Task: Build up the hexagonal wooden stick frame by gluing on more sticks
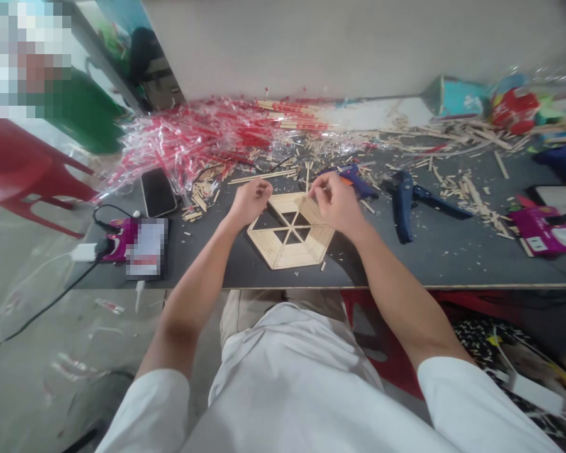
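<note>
A hexagonal piece built of thin wooden sticks [290, 257] lies flat on the dark table in front of me. Spokes cross at its middle, and rows of sticks fill several of its sections, while the upper-left one shows a dark gap. My left hand [251, 201] is over its upper-left corner with the fingers curled together. On the upper-right side, my right hand [334, 200] is closed in a pinch beside a stick [307, 178] that points away from me. What either hand pinches, if anything, is too small to make out. Behind my right hand lies a blue-purple glue gun [361, 182], partly hidden.
A blue cutter-like hand tool [403, 207] lies to the right among cut stick pieces [474, 198]. Red and clear wrappers [202, 141] pile up at back left. Nearby are a phone [158, 192], a cabled purple power strip [119, 242] and a red stool [33, 179].
</note>
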Available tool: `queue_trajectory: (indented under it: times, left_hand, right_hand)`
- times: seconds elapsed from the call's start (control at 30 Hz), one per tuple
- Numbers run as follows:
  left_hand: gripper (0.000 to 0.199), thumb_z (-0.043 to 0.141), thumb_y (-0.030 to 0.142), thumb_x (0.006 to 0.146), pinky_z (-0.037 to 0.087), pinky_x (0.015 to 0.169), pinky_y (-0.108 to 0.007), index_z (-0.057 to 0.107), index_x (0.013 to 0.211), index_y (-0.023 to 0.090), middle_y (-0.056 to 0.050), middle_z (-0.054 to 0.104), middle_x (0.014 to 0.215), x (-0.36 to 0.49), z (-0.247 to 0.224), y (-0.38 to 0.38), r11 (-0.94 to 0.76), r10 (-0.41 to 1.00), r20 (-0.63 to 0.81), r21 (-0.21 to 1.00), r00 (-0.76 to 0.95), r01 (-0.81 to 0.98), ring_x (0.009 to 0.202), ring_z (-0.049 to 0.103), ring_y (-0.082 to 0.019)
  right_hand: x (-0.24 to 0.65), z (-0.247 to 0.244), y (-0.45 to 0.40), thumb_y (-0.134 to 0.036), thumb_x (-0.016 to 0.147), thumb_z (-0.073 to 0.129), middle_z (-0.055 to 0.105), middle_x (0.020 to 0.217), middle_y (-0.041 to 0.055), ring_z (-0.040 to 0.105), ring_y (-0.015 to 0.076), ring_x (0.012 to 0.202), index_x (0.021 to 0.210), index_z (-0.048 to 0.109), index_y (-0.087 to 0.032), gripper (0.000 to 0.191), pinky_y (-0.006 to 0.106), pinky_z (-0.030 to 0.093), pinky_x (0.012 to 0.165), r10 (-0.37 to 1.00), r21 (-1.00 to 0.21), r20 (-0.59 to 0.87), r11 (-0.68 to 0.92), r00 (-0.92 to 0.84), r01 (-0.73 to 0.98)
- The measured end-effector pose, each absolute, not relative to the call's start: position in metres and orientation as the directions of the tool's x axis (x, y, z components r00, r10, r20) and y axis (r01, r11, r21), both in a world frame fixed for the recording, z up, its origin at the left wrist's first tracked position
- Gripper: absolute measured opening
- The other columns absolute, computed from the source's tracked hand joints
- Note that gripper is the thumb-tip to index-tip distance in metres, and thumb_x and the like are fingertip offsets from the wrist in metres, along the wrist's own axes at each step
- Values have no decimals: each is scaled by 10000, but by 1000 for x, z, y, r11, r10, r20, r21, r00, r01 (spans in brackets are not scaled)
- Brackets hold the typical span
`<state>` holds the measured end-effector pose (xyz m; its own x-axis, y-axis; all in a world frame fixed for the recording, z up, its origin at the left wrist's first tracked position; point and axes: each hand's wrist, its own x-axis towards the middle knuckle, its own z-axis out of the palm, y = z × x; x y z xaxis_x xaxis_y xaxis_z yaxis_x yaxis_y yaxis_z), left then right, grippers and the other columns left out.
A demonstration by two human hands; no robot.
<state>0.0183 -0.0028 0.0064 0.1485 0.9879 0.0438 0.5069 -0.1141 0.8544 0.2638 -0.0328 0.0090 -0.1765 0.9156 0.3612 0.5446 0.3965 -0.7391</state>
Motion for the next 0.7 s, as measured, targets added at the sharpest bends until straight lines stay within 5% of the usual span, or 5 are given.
queue_trajectory:
  times: [0.07, 0.23, 0.53, 0.7]
  left_hand:
    - [129, 601, 238, 997, 528, 847, -277, 701, 1034, 164, -71, 779, 937, 9, 2, 3, -277, 959, 245, 714, 140, 643, 871, 716, -179]
    - [187, 558, 234, 989, 502, 870, -315, 730, 1046, 189, -69, 781, 936, -11, -3, 17, -298, 938, 320, 536, 136, 790, 863, 683, -208]
    - [214, 576, 190, 941, 516, 973, -400, 740, 1077, 199, -93, 788, 1001, -15, -13, 24, -284, 923, 370, 475, 104, 833, 1003, 691, -266]
    - [215, 559, 203, 966, 512, 1013, -404, 739, 1083, 195, -98, 784, 1069, -11, -3, 17, -338, 916, 362, 473, 170, 814, 1062, 681, -264]
  right_hand:
    - [266, 11, -32, -271, 954, 516, 682, 814, 36, 612, 185, 666, 963, 512, -264, 12, 350, 492, 665, 912, -756, 393, 395, -122, 522]
    - [273, 11, -27, -271, 878, 530, 513, 658, -14, 440, 151, 547, 857, 508, -268, 31, 335, 383, 565, 907, -765, 417, 383, -55, 518]
    - [280, 5, -20, -356, 961, 487, 399, 645, -42, 361, 135, 507, 868, 465, -281, 121, 330, 313, 518, 912, -791, 409, 369, -26, 488]
    - [278, 3, -22, -397, 1000, 519, 538, 674, -18, 492, 148, 541, 982, 618, -246, 182, 324, 408, 549, 916, -820, 376, 398, -138, 412]
